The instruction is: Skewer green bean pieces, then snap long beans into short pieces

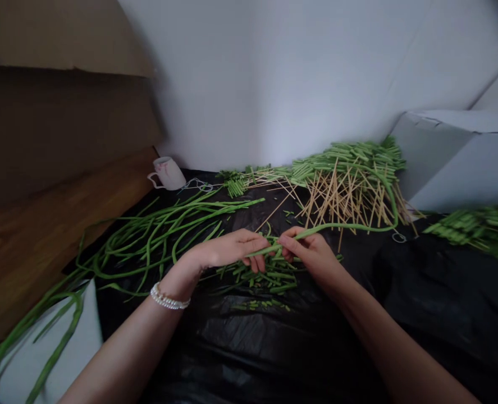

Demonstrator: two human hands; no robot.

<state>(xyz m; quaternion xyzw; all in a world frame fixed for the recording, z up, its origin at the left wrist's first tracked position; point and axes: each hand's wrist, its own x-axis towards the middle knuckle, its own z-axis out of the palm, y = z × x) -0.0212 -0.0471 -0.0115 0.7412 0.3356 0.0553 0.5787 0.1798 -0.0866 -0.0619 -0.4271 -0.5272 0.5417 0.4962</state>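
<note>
Head view: your left hand (233,247) and right hand (314,252) hold one long green bean (345,226) above cut pieces (280,276).

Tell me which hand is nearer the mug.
Left. The left hand is in front of the mug and to its right; the right hand is also in front, but farther right.

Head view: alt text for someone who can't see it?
A person's left hand and right hand hold a long green stem over cut green pieces on black sheeting. At back right, a heap of green pieces with thin wooden sticks lies near a white box; more long stems and a white mug are to the left.
</note>
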